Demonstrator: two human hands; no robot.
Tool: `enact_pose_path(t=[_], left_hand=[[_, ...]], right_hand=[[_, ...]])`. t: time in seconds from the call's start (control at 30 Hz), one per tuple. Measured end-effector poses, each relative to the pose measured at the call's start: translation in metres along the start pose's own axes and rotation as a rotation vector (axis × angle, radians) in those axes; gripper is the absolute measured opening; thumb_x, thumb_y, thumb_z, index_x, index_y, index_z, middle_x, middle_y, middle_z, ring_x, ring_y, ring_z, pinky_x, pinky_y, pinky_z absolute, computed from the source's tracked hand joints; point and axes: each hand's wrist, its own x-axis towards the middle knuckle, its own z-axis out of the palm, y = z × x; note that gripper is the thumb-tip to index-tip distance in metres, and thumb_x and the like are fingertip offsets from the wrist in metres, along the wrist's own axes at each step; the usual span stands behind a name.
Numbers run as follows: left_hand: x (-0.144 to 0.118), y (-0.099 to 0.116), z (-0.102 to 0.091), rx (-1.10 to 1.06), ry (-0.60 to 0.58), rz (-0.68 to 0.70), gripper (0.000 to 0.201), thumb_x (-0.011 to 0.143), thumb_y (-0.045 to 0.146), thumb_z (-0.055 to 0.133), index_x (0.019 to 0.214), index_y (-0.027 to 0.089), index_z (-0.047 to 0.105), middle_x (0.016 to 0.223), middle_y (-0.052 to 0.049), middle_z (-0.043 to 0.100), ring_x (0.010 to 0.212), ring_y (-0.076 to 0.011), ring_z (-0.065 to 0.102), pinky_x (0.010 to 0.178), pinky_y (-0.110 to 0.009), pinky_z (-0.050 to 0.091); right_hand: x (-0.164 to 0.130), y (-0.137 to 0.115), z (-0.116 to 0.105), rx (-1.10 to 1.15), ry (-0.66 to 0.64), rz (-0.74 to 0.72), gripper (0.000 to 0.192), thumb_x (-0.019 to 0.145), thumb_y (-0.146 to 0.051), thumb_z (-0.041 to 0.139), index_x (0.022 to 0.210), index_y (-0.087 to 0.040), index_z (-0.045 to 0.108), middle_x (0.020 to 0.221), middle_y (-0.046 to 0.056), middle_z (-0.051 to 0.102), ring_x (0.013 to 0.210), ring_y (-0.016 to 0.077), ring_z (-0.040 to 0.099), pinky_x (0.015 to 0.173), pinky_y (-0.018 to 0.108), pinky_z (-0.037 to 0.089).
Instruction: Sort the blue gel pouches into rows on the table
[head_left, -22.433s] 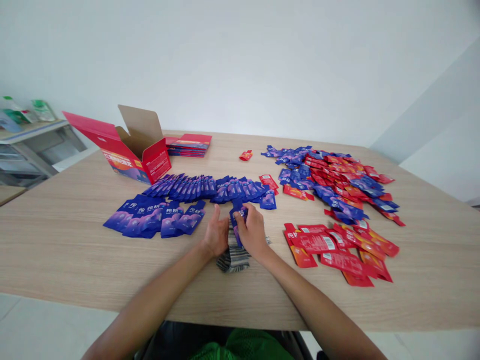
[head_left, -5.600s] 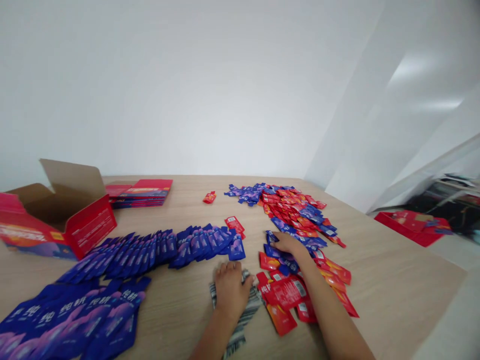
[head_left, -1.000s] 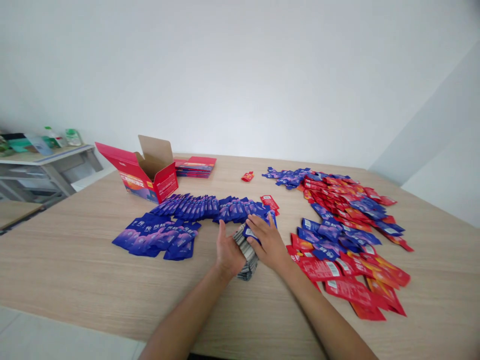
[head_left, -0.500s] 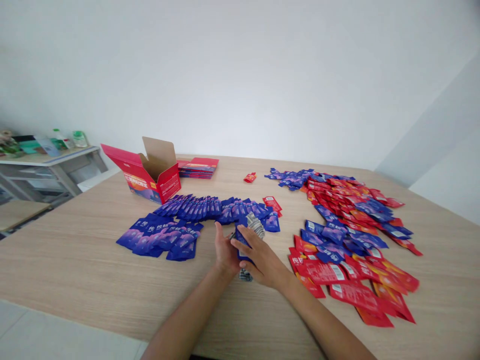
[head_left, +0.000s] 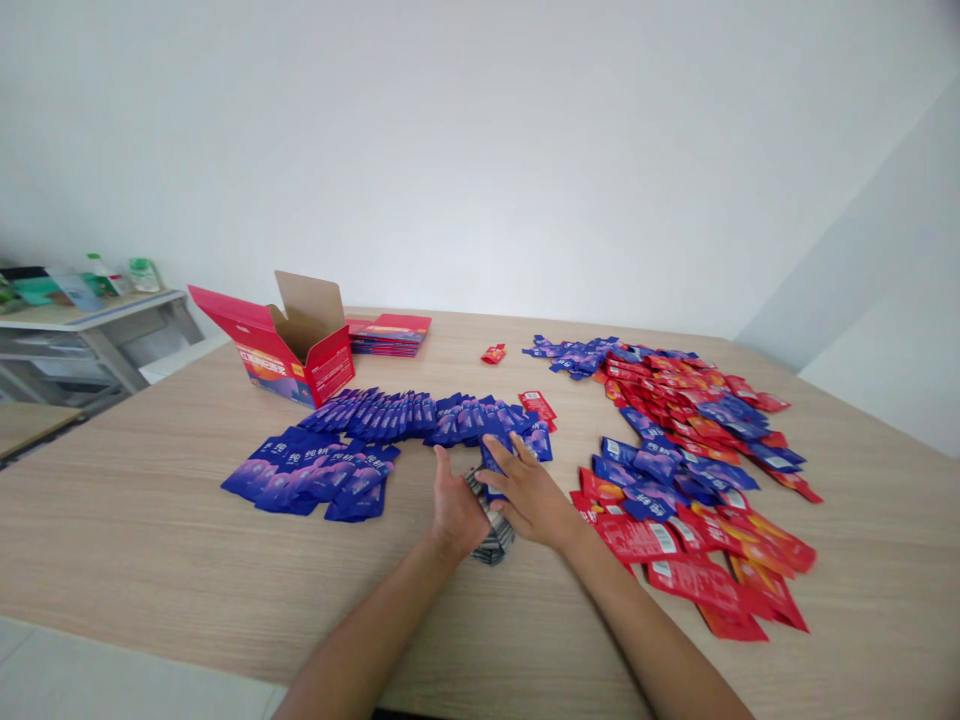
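Between my two hands is a stack of sachets (head_left: pixel 493 543), its silvery layered edges showing below and a blue front on top. My left hand (head_left: pixel 459 512) holds the stack's left side, thumb pointing up, the other fingers mostly hidden. Across the top and right side lies my right hand (head_left: pixel 534 500), gripping the stack with its fingers partly spread. Just beyond, a long overlapping row of blue sachets (head_left: pixel 390 415) runs across the table. A fanned group of larger-looking blue sachets (head_left: pixel 307 470) lies to the left of my hands.
An open red box (head_left: pixel 292 350) stands back left, beside flat red cartons (head_left: pixel 394 333). Mixed red sachets (head_left: pixel 697 590) and blue sachets (head_left: pixel 660 460) are heaped on the right. One small red sachet (head_left: pixel 493 354) lies at the back. A wall rises behind the table.
The stack's silvery edges now show more below my hands and less above them. My right hand has shifted slightly over the stack. The whole view has moved a little.
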Motion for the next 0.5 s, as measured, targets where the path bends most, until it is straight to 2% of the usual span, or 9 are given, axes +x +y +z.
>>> enact_pose_path(t=[0.07,0.13,0.2,0.27,0.37,0.5], left_hand=[[0.000,-0.004,0.003,-0.014,0.011,-0.051,0.093,0.084,0.084,0.035,0.123,0.006,0.066,0.107,-0.023,0.074,0.108,-0.0381,0.068,0.098,-0.053,0.049],[0.000,-0.006,0.005,-0.020,0.016,-0.062,0.093,0.085,0.083,0.034,0.124,0.004,0.065,0.110,-0.024,0.073,0.111,-0.0393,0.066,0.101,-0.055,0.047],[0.000,-0.005,0.005,-0.023,0.012,-0.050,0.093,0.085,0.083,0.033,0.125,0.004,0.065,0.113,-0.024,0.072,0.113,-0.0399,0.066,0.101,-0.057,0.046],[0.001,-0.003,0.003,-0.023,0.011,-0.033,0.094,0.085,0.084,0.030,0.125,0.006,0.065,0.114,-0.023,0.072,0.113,-0.0401,0.066,0.100,-0.057,0.046],[0.001,0.002,0.001,-0.020,0.019,0.014,0.094,0.084,0.085,0.031,0.124,0.007,0.065,0.112,-0.022,0.073,0.111,-0.0403,0.066,0.098,-0.057,0.048],[-0.001,0.008,0.002,-0.034,0.086,0.069,0.094,0.083,0.086,0.032,0.117,0.006,0.069,0.107,-0.022,0.074,0.110,-0.0402,0.066,0.099,-0.056,0.049]], right_hand=[[-0.004,0.012,-0.001,0.007,0.020,0.062,0.048,0.106,-0.040,0.034,0.149,-0.019,0.042,0.163,0.020,0.029,0.154,0.0278,0.024,0.122,0.064,0.021],[-0.007,0.017,0.001,0.025,0.060,0.117,0.054,0.107,-0.039,0.030,0.157,-0.018,0.028,0.162,0.021,0.033,0.154,0.0265,0.025,0.122,0.062,0.024],[-0.008,0.016,0.004,0.037,0.098,0.144,0.064,0.107,-0.043,0.029,0.162,-0.015,0.012,0.163,0.023,0.029,0.154,0.0274,0.023,0.121,0.061,0.028],[-0.007,0.011,0.007,0.047,0.105,0.135,0.076,0.105,-0.051,0.033,0.162,-0.013,0.002,0.165,0.024,0.023,0.155,0.0297,0.020,0.120,0.058,0.031],[-0.004,0.001,0.007,0.085,0.091,0.088,0.084,0.101,-0.057,0.043,0.163,-0.014,0.005,0.164,0.023,0.025,0.153,0.0315,0.025,0.118,0.056,0.036],[0.000,-0.009,0.006,0.211,0.152,0.077,0.072,0.099,-0.045,0.056,0.160,-0.023,0.024,0.154,0.018,0.047,0.144,0.0284,0.045,0.114,0.053,0.044]])
